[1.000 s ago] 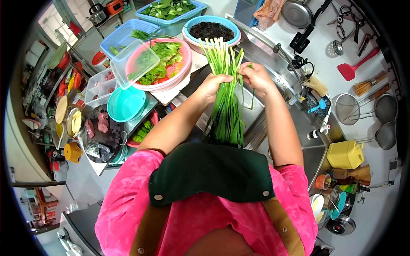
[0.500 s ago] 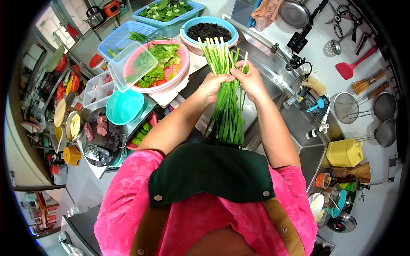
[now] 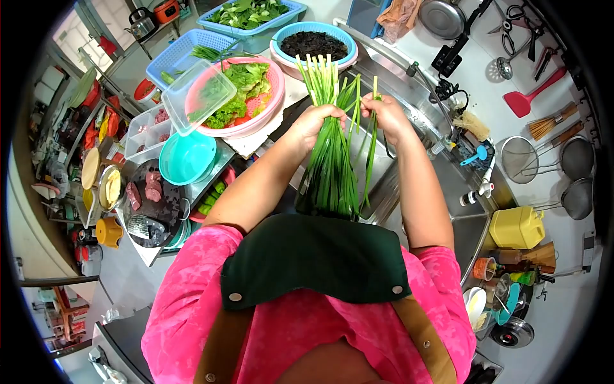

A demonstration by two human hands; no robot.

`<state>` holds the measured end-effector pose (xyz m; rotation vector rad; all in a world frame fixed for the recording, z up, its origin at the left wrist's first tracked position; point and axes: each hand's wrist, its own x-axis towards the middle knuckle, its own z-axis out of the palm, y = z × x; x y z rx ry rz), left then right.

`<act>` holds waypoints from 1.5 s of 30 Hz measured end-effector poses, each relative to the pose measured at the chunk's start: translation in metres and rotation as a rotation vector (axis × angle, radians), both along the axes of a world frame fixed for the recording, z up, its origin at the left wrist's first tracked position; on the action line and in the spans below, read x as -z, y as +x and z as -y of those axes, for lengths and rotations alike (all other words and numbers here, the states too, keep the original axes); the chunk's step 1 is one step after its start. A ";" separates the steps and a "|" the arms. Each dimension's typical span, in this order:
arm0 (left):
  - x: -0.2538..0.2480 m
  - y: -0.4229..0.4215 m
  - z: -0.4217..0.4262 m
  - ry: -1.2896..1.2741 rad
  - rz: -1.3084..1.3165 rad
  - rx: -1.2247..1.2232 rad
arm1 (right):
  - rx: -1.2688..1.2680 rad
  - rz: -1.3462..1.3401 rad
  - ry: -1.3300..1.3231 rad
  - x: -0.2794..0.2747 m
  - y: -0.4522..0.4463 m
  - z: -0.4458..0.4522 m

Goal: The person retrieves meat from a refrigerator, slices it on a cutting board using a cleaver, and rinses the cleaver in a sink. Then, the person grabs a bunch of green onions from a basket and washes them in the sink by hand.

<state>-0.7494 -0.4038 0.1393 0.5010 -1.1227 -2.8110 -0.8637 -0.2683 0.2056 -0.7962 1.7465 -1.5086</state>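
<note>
My left hand [image 3: 317, 123] is closed around a thick bunch of garlic chives [image 3: 329, 173], pale stem ends up and green leaves hanging down over the sink [image 3: 390, 173]. Apart from it, to the right, my right hand [image 3: 385, 114] pinches a small strand of chives [image 3: 373, 144] whose leaves also hang down. A few loose blades spread between the two hands. The lower leaf tips are hidden behind the dark green apron bib [image 3: 313, 259].
On the left stand a pink basin [image 3: 276, 96] of lettuce, a turquoise bowl [image 3: 187, 160] and a round board [image 3: 163, 208] with meat. Behind are a blue basin [image 3: 313, 29] of dark food and a blue basket [image 3: 176, 63]. A faucet [image 3: 441, 144] rises at right.
My right hand has moved right, away from the left, drawing a few chives out of the bunch. The left hand still holds the main bunch, which has shifted slightly left.
</note>
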 end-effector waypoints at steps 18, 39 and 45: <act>-0.018 0.009 -0.016 -0.139 -0.174 -0.085 | 0.261 0.167 -0.352 0.016 0.018 0.022; -0.015 0.008 -0.010 0.033 -0.078 0.018 | 0.244 0.150 -0.091 -0.004 0.000 0.004; -0.009 -0.009 -0.020 -0.065 -0.060 0.003 | 0.316 0.227 -0.151 0.015 -0.001 0.007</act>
